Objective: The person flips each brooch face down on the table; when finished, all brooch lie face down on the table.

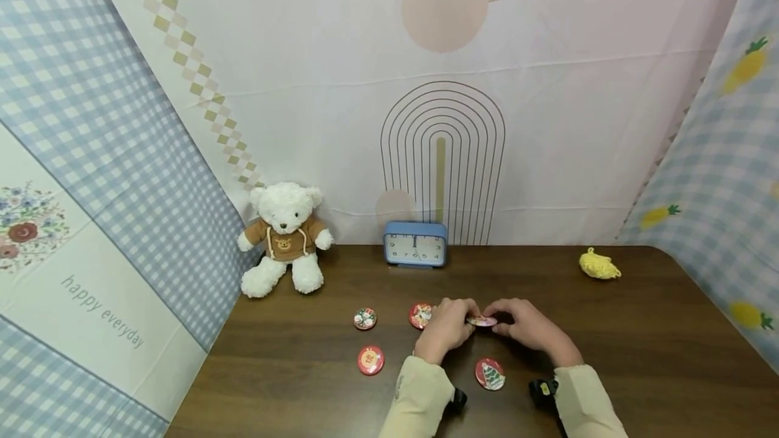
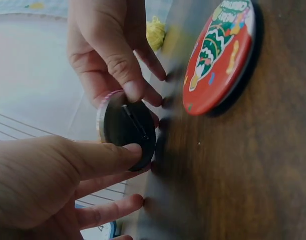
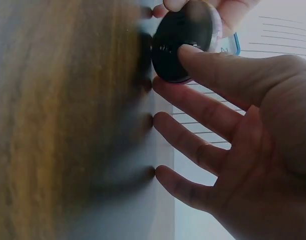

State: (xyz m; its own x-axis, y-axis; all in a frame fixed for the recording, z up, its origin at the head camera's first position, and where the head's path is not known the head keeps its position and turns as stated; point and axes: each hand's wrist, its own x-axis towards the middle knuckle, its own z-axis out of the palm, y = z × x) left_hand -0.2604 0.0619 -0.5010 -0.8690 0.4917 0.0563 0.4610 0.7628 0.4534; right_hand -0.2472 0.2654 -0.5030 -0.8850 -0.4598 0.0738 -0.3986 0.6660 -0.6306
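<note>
A round button badge (image 1: pixel 482 322) is held tilted between both hands, just above the table. My left hand (image 1: pixel 447 328) pinches its left edge, and my right hand (image 1: pixel 528 324) pinches the opposite edge. In the left wrist view the thumbs lie on the badge's black back (image 2: pixel 117 122), which carries a metal pin. The right wrist view shows the same dark back (image 3: pixel 170 60) under the right thumb. A red badge with a Christmas tree (image 1: pixel 490 374) lies between the forearms. Another red badge (image 1: pixel 420 315) is partly hidden behind my left hand.
Two more badges lie to the left, one with a white and green print (image 1: pixel 365 318) and one red (image 1: pixel 370 360). A white teddy bear (image 1: pixel 286 238), a blue clock (image 1: pixel 416 245) and a yellow yarn bundle (image 1: pixel 599 265) stand along the back of the brown table (image 1: pixel 274 370).
</note>
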